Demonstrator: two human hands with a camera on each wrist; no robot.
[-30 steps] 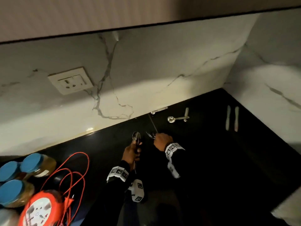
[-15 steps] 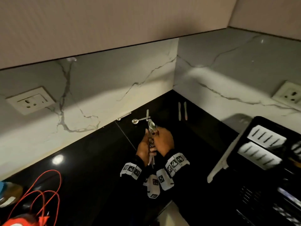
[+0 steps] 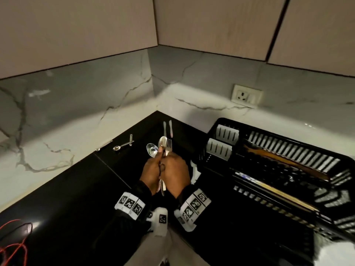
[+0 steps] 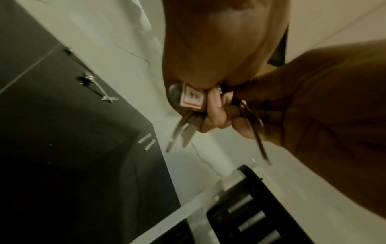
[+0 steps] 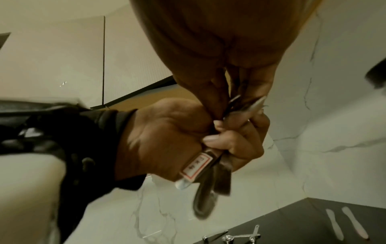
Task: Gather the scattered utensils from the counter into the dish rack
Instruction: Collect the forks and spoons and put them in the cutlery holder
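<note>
Head view: dish rack (image 3: 217,125) now nearer the hands (image 3: 165,172).

Two hands meet at chest height, the left hand (image 3: 151,172) and right hand (image 3: 175,172) pressed side by side, fingers curled, dark sleeves with white patterned wristbands.

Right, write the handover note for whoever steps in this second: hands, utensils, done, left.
Left hand and right hand: both grip one bundle of spoons and a fork, heads up, above the black counter.
Dish rack: to the right on the counter, already holds a few long utensils; the bundle is not in it yet.
Still on the counter: small measuring spoons by the back wall, two pale knives in the corner.
Done: first handful gathered.
Left: put the bundle in the rack, then fetch the measuring spoons and the knives.
</note>
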